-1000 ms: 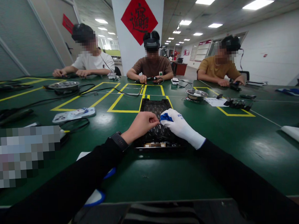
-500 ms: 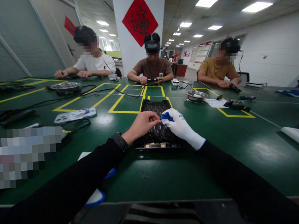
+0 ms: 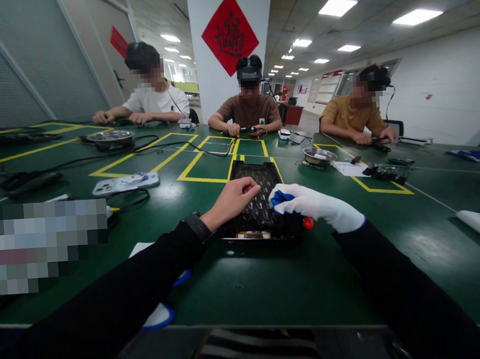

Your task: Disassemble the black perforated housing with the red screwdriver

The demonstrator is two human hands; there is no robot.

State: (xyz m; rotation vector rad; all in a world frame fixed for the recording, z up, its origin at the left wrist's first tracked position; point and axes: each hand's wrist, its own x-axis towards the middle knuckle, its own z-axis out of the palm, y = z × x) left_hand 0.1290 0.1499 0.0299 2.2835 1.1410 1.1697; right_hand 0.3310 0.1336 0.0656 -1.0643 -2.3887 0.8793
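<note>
In front of me on the green table lies a black plastic case [image 3: 259,170], open, with a ridged, glossy inside and a pale brown-gold part [image 3: 252,235] along its near edge. Over the case's left side is my bare left hand [image 3: 235,200], thumb and fingers pinched together; whatever sits between them is too small to make out. My right hand [image 3: 296,200] wears a white glove with a blue palm and is curled closed above the right side of the case. A red round end [image 3: 308,223] shows under that hand, apparently of a tool in its grip; the rest is hidden.
A phone [image 3: 126,182] and cables lie to the left, with a loose white-and-blue glove [image 3: 159,316] by the near edge. Metal bowls [image 3: 319,155] stand farther off. Black parts [image 3: 390,173] and paper lie at right. Three people sit across the table.
My right hand has drawn away from my left, to the right, and turned, so a red round end now shows beneath it. The left hand stays pinched over the case.
</note>
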